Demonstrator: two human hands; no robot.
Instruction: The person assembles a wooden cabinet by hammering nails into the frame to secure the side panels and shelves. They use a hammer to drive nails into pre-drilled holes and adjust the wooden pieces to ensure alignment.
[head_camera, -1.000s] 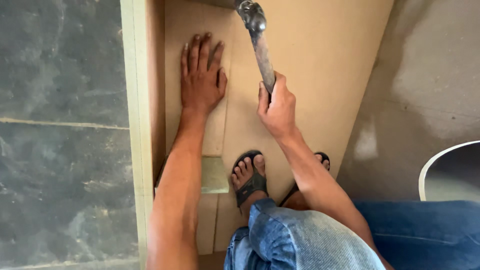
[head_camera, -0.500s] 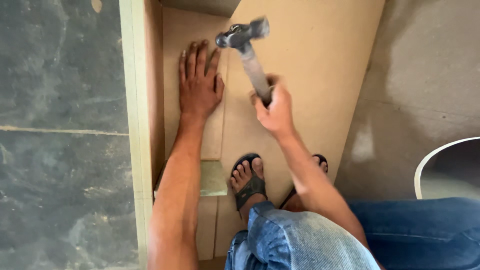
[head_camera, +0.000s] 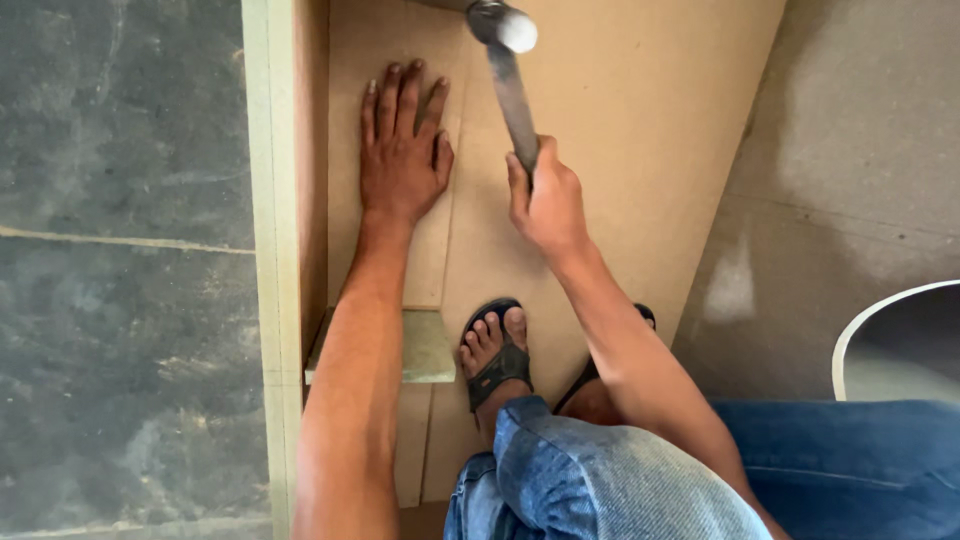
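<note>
My left hand (head_camera: 402, 148) lies flat, fingers spread, on a narrow tan fibreboard strip (head_camera: 350, 250) that runs alongside an upright board edge (head_camera: 270, 200). My right hand (head_camera: 548, 200) grips the handle of a metal hammer (head_camera: 505, 60), whose head is raised near the top edge of the view, above a large tan board (head_camera: 640, 150). The hammer head is clear of the board and of my left hand.
My sandalled left foot (head_camera: 495, 350) stands on the large board; my other foot (head_camera: 640, 318) is mostly hidden behind my forearm. A small greenish-faced block (head_camera: 428, 345) sits under my left forearm. Dark stone floor (head_camera: 120, 300) lies left, grey concrete (head_camera: 850, 150) right, a white curved rim (head_camera: 880, 310) at lower right.
The hammer swung down towards the board half a second ago and has risen again, its head now near the top of the view. My left hand has stayed flat on the strip.
</note>
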